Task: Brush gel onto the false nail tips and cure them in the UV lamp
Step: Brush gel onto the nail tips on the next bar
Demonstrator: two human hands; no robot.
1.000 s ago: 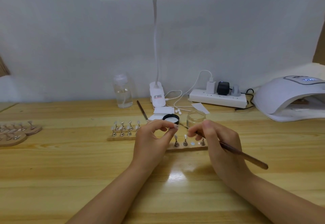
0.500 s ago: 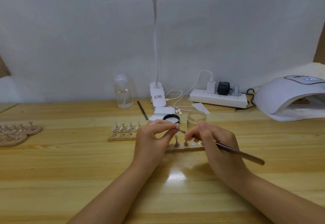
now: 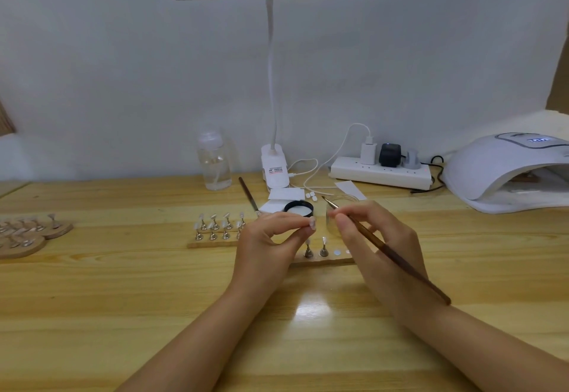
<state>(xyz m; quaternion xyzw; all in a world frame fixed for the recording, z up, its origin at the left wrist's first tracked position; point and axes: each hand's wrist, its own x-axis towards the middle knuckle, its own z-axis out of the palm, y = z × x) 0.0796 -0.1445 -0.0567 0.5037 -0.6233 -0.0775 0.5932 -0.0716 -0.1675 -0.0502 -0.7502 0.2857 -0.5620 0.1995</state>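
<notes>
My left hand (image 3: 271, 237) pinches a small false nail tip (image 3: 312, 223) on its stand between thumb and fingers, above the wooden strip (image 3: 326, 259). My right hand (image 3: 374, 237) holds a thin brown brush (image 3: 397, 257) like a pen, its bristle end up by a small glass jar (image 3: 334, 222). Two more nail tips on metal stands (image 3: 315, 248) sit on the strip just below my fingers. Several other tips on stands (image 3: 220, 225) stand on the strip's left part. The white UV lamp (image 3: 505, 173) sits at the far right with its mouth open.
A black-rimmed open gel pot (image 3: 298, 208) lies behind my hands, next to a second brush (image 3: 249, 196). A clear bottle (image 3: 214, 162), a desk lamp base (image 3: 275, 166) and a power strip (image 3: 380, 173) line the wall. Round wooden holders with tips (image 3: 27, 234) lie far left.
My right hand has pulled the brush back from the held nail tip and swung its bristle end up toward the glass jar. My left hand keeps the tip in place.
</notes>
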